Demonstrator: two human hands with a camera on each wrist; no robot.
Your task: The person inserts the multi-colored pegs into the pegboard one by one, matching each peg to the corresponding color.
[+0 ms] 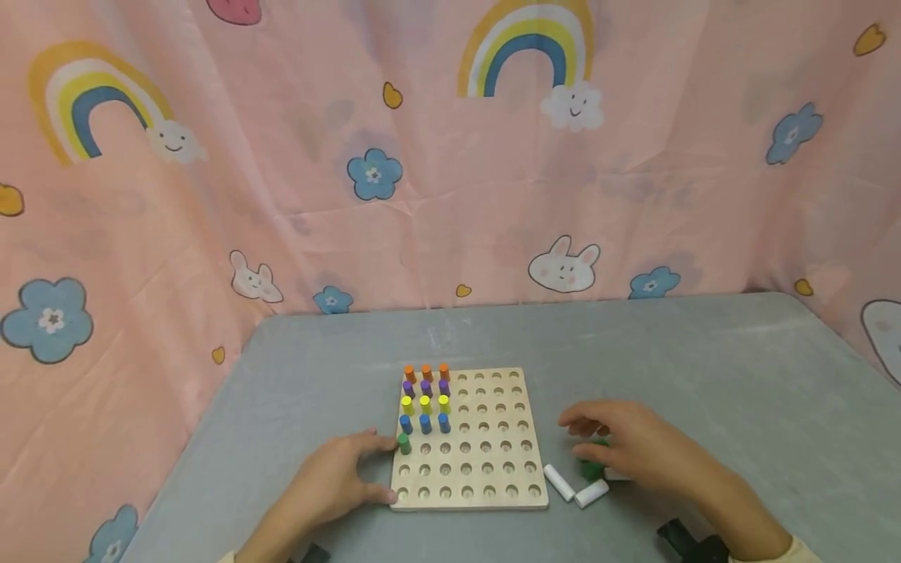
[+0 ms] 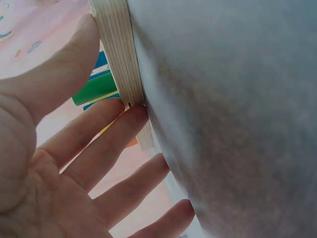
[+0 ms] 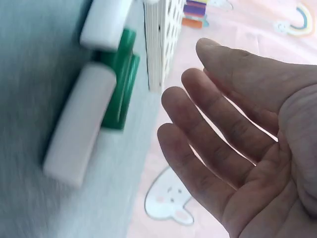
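Note:
A wooden pegboard (image 1: 496, 457) lies flat with rows of round holes. My left hand (image 1: 338, 477) is at its left side, thumb by the near corner and fingertips against the board's edge (image 2: 121, 54). In the left column, a green peg (image 1: 403, 444) stands close to the left index fingertip. Over loose pegs to the right of the board hovers my right hand (image 1: 633, 442), its fingers loosely bent and nothing between them. Beneath it lie green pegs (image 3: 119, 79) and white pegs (image 3: 81, 124), partly hidden by the hand in the head view.
Three pegs each of orange (image 1: 426, 372), purple (image 1: 425, 389), yellow (image 1: 425, 405) and blue (image 1: 425, 424) fill the left ends of the far rows. A grey cloth (image 1: 317, 375) covers the table. Behind hangs a pink patterned curtain (image 1: 450, 234).

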